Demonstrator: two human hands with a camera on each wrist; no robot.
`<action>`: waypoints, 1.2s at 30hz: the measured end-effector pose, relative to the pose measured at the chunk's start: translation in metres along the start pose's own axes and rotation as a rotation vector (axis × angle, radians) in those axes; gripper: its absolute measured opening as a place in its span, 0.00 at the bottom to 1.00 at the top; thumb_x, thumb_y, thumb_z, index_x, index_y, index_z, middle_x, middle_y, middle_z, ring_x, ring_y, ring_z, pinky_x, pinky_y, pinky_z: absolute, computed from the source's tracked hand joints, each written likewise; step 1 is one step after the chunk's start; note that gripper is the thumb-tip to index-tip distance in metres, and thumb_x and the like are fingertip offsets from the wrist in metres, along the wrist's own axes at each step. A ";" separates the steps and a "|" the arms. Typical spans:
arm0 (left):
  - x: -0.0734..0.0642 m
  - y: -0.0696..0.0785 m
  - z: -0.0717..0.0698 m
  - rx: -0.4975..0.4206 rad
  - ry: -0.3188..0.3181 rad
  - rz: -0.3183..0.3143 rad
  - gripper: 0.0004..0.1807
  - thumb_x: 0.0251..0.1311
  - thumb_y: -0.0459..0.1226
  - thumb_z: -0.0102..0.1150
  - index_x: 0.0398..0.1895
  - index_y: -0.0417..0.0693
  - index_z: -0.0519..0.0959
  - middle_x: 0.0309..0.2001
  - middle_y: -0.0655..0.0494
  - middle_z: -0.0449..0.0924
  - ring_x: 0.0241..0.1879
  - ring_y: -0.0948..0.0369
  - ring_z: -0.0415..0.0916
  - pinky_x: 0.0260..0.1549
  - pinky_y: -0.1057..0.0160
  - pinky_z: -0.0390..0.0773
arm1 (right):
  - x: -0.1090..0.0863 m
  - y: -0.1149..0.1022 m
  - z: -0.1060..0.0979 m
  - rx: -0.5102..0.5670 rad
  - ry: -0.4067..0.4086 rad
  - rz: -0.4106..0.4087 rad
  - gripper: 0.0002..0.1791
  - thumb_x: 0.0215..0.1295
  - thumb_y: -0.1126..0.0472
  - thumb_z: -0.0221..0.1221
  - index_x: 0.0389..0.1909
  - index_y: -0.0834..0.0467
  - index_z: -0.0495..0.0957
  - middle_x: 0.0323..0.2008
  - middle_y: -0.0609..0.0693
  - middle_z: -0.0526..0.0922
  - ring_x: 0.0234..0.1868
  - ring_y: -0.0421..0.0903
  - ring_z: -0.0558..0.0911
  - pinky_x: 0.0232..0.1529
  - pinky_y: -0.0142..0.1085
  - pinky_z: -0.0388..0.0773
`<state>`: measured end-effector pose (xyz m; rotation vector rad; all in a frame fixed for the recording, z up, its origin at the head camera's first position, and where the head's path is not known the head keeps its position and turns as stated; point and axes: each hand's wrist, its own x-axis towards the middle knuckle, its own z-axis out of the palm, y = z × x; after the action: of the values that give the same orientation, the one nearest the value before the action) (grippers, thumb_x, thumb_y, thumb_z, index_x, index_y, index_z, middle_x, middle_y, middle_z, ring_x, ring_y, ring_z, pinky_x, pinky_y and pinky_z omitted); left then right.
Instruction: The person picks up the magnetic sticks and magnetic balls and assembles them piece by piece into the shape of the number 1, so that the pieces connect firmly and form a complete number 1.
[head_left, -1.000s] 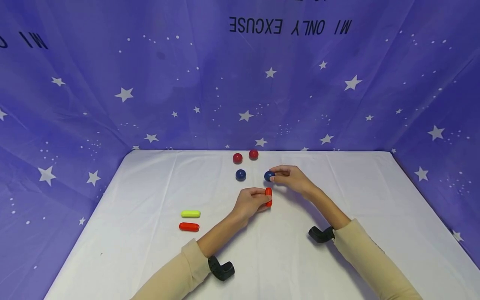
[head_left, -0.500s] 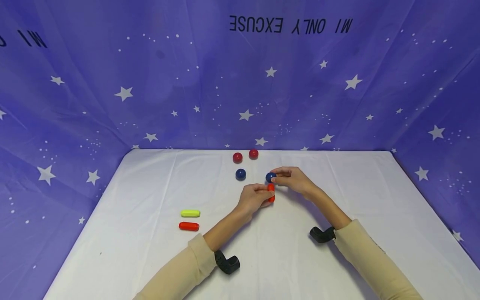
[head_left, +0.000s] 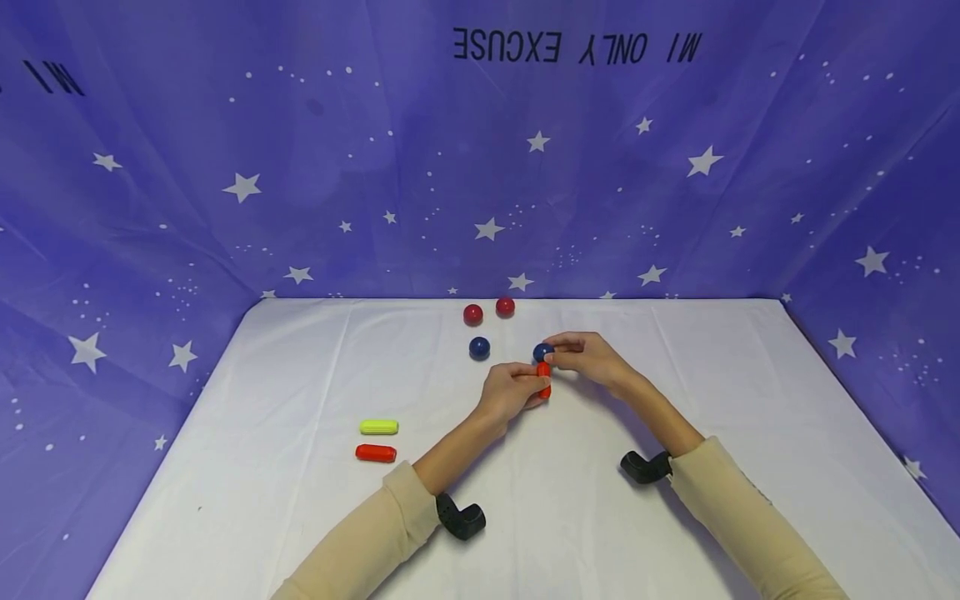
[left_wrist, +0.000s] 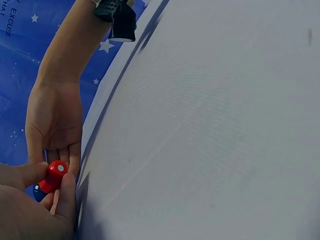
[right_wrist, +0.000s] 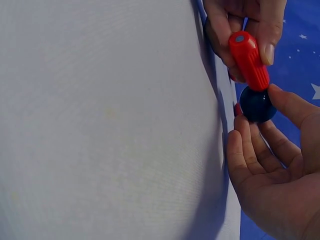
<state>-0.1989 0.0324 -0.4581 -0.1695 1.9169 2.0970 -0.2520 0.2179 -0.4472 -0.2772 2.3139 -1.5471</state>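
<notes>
My left hand (head_left: 512, 390) pinches a short red ribbed rod (right_wrist: 250, 61) between thumb and fingers. A pale grey disc shows in the rod's near end in the right wrist view. Thumb and fingertips of my right hand (head_left: 592, 360) hold a glossy blue ball (right_wrist: 258, 105). The rod's far end meets the ball in the right wrist view. Seen from the left wrist, the rod (left_wrist: 54, 175) stands in front of the ball (left_wrist: 38, 193), which is mostly covered. Left of the hands, a second blue ball (head_left: 479, 348) lies on the white cloth.
Two red balls (head_left: 473, 314) lie near the table's back edge. On the left side of the white-covered table (head_left: 285, 500) are a yellow rod (head_left: 379, 427) and another red rod (head_left: 376, 453). A purple star-printed curtain (head_left: 420, 167) rises behind and at both sides.
The left hand has carried the red rod forward and slightly right, up to the blue ball. Held by the right hand, the ball has shifted only slightly right.
</notes>
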 end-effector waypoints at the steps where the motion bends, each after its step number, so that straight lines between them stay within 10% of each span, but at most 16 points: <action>1: 0.000 0.000 0.000 0.003 0.001 0.000 0.14 0.59 0.29 0.68 0.47 0.32 0.82 0.37 0.47 0.85 0.38 0.57 0.85 0.39 0.62 0.84 | 0.000 0.000 0.000 -0.001 -0.001 0.002 0.25 0.66 0.58 0.66 0.60 0.66 0.77 0.50 0.59 0.84 0.53 0.52 0.79 0.61 0.50 0.68; 36: 0.001 0.000 0.001 0.085 0.035 0.028 0.13 0.60 0.33 0.69 0.44 0.32 0.83 0.34 0.48 0.86 0.33 0.58 0.86 0.34 0.65 0.84 | 0.005 0.002 -0.001 -0.049 -0.018 -0.031 0.24 0.66 0.59 0.65 0.59 0.66 0.78 0.51 0.59 0.83 0.56 0.55 0.78 0.63 0.52 0.65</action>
<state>-0.1999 0.0339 -0.4588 -0.1630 2.0352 2.0382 -0.2570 0.2180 -0.4498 -0.3399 2.3466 -1.4981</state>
